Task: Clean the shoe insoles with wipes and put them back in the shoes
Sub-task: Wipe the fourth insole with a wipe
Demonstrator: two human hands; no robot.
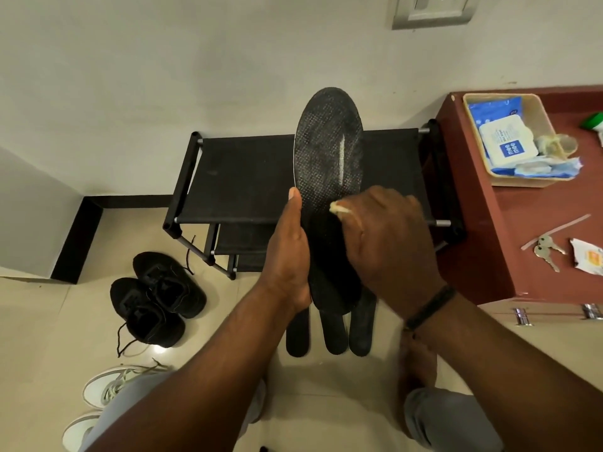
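Head view, left to right: white sneakers (107, 389) and black shoes (156, 298) are seen on the floor, no insoles yet returned, as far as can be told. An insole (328, 151) is held upright before the rack (241, 177), gripped at its edge by the left hand (288, 256). A wipe (339, 208) is pinched by the right hand (391, 243) against it; dusty marks remain. Three insoles (329, 334) lie below. Wipe packs sit in a basket (538, 115).

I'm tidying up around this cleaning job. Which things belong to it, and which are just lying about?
Job: insole in left hand; wipe in right hand; floor insoles; black shoes; white shoes; wipes pack.
Lying about: keys; shoe rack; torn wrapper.
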